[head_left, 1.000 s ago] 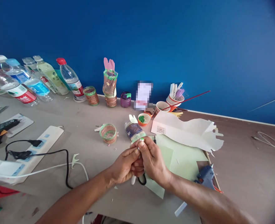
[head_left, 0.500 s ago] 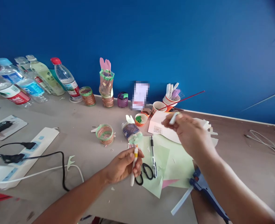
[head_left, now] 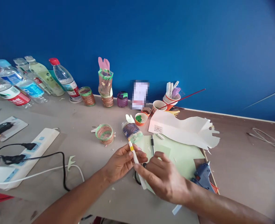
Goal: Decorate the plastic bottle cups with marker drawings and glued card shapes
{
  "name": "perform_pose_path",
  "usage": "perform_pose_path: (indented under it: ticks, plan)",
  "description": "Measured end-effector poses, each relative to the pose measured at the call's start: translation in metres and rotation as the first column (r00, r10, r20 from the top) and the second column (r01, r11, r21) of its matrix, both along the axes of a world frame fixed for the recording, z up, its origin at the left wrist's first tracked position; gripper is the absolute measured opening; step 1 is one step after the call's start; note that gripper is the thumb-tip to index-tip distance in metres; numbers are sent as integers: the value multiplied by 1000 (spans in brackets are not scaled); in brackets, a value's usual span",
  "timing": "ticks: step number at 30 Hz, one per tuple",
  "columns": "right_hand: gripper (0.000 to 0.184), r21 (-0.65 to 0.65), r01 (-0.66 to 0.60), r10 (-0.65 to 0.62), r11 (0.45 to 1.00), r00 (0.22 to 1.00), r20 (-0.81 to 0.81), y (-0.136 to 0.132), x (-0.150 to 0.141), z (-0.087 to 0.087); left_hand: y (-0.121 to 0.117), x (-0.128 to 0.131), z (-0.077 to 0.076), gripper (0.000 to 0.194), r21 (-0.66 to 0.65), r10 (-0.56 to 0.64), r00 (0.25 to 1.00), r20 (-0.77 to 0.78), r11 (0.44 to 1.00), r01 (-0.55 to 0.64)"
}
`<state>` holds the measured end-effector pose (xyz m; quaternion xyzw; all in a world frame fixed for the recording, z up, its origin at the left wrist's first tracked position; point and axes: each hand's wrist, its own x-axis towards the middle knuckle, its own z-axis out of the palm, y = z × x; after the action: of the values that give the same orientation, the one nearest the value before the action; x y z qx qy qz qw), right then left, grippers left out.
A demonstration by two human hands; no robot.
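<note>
Over the grey table (head_left: 76,133) and green sheet (head_left: 186,152), left hand (head_left: 120,163) pinches the white marker (head_left: 135,157); right hand (head_left: 164,177) is at its lower end — can't tell if gripping. Uncapping looks done — cap (head_left: 160,136) lies on the sheet; tip not visibly applied yet.

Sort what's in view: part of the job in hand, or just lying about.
Apparently in use:
- yellow-banded white marker, in the left hand
- right hand, at the marker
- white cap, probably the marker's

Apparently lying about:
- blue glue gun
- red-capped bottle
</note>
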<state>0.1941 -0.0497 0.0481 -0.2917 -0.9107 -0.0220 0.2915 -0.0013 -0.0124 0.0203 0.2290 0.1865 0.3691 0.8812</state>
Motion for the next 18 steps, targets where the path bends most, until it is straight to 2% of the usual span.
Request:
perform_pose_path:
  ticks: [2, 5, 9, 12, 14, 16, 18]
  plan:
    - [56, 7, -22, 21, 1000, 999, 25, -6, -10, -4, -1, 1, 0, 17, 17, -32, 999, -9, 999, 32]
    - [42, 27, -7, 6, 1000, 999, 45, -6, -17, -5, -3, 2, 0, 21, 54, -31, 999, -22, 998, 32]
    - [30, 16, 31, -32, 999, 999, 5, 3, -12, 11, -1, 2, -1, 50, 76, 0, 1000, -18, 997, 1]
    - [26, -15, 231, -232, 973, 969, -81, 24, -7, 15, 2, -2, -4, 53, 118, -13, 1000, -20, 993, 15]
    - [20, -54, 398, -401, 916, 904, -146, 44, -6, 7, 3, -4, -6, 49, 173, -8, 998, -62, 985, 18]
    - [31, -121, 499, -513, 858, 842, -166, 65, -8, -5, 3, -5, -7, 45, 226, 18, 992, -129, 974, 11]
    - [43, -195, 556, -579, 808, 811, -83, 79, -14, -15, 1, -5, -7, 44, 262, 20, 984, -175, 965, 27]
